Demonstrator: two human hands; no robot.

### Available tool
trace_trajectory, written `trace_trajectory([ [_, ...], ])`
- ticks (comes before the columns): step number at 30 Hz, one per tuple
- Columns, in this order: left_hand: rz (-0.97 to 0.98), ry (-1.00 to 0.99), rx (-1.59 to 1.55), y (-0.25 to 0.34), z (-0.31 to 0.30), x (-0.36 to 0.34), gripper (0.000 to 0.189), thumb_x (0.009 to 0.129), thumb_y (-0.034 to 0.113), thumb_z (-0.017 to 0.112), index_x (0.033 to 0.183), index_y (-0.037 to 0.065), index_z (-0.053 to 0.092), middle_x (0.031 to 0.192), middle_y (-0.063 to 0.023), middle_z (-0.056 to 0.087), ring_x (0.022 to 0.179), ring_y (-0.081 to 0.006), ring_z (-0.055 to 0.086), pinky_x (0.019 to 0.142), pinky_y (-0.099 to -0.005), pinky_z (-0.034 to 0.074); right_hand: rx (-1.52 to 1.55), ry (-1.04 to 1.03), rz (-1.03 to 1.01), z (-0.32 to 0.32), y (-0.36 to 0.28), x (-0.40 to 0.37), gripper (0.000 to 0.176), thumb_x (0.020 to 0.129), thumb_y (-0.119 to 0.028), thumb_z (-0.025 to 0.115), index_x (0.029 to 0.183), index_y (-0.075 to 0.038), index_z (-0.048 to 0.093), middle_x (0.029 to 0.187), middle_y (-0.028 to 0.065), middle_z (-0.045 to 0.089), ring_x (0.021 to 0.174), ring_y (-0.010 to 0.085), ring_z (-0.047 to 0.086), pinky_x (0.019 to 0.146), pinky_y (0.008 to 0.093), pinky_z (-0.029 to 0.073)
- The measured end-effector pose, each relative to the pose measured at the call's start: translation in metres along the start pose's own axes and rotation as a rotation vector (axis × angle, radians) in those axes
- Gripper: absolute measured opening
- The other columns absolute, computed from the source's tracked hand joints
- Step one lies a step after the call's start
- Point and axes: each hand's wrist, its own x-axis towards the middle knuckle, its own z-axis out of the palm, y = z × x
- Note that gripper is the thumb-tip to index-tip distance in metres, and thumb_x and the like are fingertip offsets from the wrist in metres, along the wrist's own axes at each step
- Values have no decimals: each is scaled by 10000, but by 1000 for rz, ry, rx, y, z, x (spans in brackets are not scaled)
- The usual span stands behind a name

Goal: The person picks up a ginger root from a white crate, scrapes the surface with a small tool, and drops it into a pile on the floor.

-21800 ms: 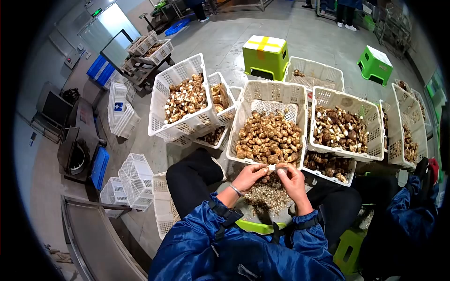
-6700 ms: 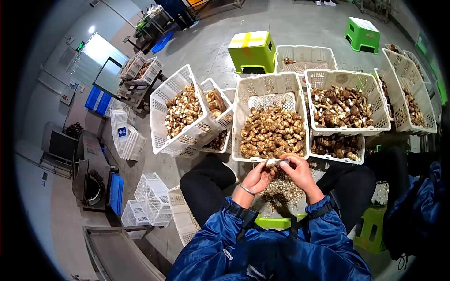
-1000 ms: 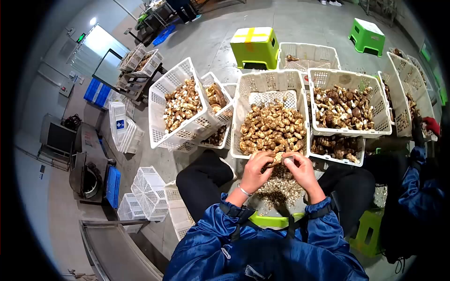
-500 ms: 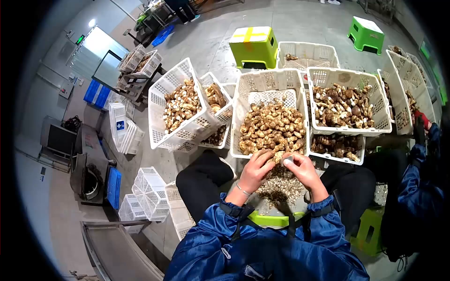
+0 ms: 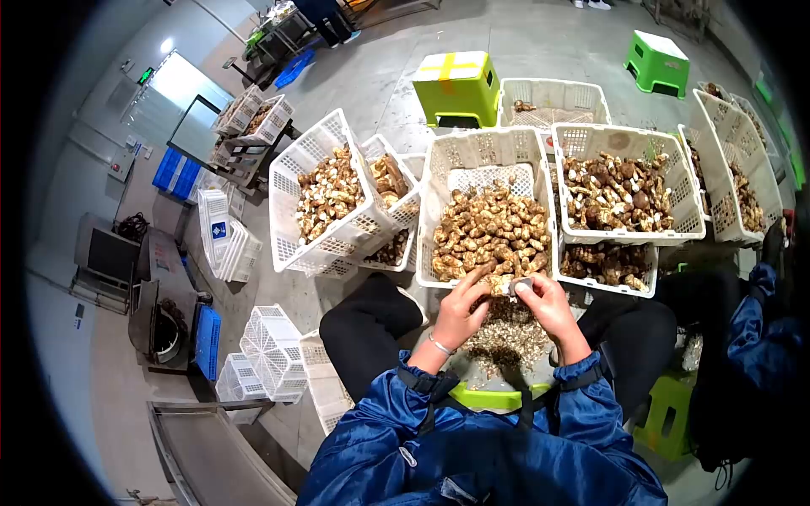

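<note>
My left hand is closed on a pale brown mushroom at the near edge of the middle white crate. Close beside it, my right hand pinches a small flat grey piece that looks like a short blade, held against the mushroom. Stubby brown-and-cream mushrooms fill the near part of that crate. Below my hands, a litter of pale trimmings lies between my knees. The fingertips partly hide both the mushroom and the grey piece.
Crates of mushrooms stand left and right of the middle one. Beyond them are a lime-green stool and a green stool. Stacked white baskets stand at lower left. A co-worker's blue sleeve is at right.
My right hand and the grey piece have shifted slightly, and the left fingers have turned a little around the mushroom. The co-worker's red-cuffed hand at right has moved mostly out of sight.
</note>
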Motion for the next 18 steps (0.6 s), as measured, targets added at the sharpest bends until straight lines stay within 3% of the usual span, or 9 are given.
trace_trajectory([
  [2, -62, 6, -49, -5, 2, -2, 243, 777, 54, 745, 990, 22, 633, 1385, -223, 547, 1278, -396, 534, 1050, -407, 430, -109, 26, -98, 4, -2, -1, 196, 949, -174, 641, 1038, -14, 711, 905, 6, 691, 841, 77, 588, 762, 267, 478],
  [5, -247, 6, -463, -30, 11, -12, 254, 949, 84, 604, 1185, -5, 570, 1417, -180, 533, 1327, -269, 491, 1098, -363, 361, -106, 39, -93, 7, -6, -1, 202, 941, -167, 647, 1057, -13, 709, 943, 15, 705, 875, 82, 606, 798, 273, 486],
  [6, -319, 45, -624, -19, 9, -7, 325, 982, 71, 526, 1292, -23, 549, 1398, -157, 559, 1312, -244, 511, 1081, -341, 393, -94, 42, -62, 6, -9, -2, 200, 935, -159, 651, 1059, -14, 709, 979, 19, 711, 904, 85, 615, 822, 275, 491],
  [9, -422, 66, -738, -26, 15, -12, 465, 1014, 103, 521, 1437, -35, 382, 1435, -165, 503, 1350, -224, 448, 1112, -327, 334, -82, 131, -83, 11, -7, 0, 200, 923, -144, 658, 1060, -6, 705, 988, 34, 713, 916, 99, 623, 831, 276, 492],
  [10, -435, 70, -800, -26, 18, -12, 482, 1012, 111, 538, 1441, -49, 386, 1379, -148, 540, 1262, -191, 514, 1067, -303, 385, -102, 126, -123, 11, -9, 1, 210, 905, -135, 676, 1051, 15, 693, 1044, 70, 706, 929, 135, 641, 837, 285, 500],
  [14, -712, -41, -814, -33, 18, -15, 456, 979, 117, 611, 1381, -39, 461, 1118, -25, 590, 977, -70, 555, 865, -219, 469, -305, 156, -380, 19, -13, -2, 195, 864, -118, 709, 963, 48, 680, 1142, 129, 673, 957, 230, 672, 830, 323, 523],
  [17, -724, 56, -985, -40, 26, -18, 423, 974, 107, 618, 1354, -22, 487, 1129, -39, 597, 967, -78, 569, 826, -216, 485, -382, 132, -417, 22, -17, -4, 160, 846, -100, 717, 919, 37, 679, 1139, 139, 672, 958, 270, 672, 838, 356, 523],
  [18, -751, 30, -1005, -39, 23, -17, 420, 976, 80, 610, 1356, -30, 471, 1179, -63, 597, 1030, -107, 584, 895, -245, 493, -377, 133, -419, 22, -16, -4, 160, 852, -105, 713, 926, 34, 683, 1124, 137, 677, 955, 264, 672, 836, 356, 521],
])
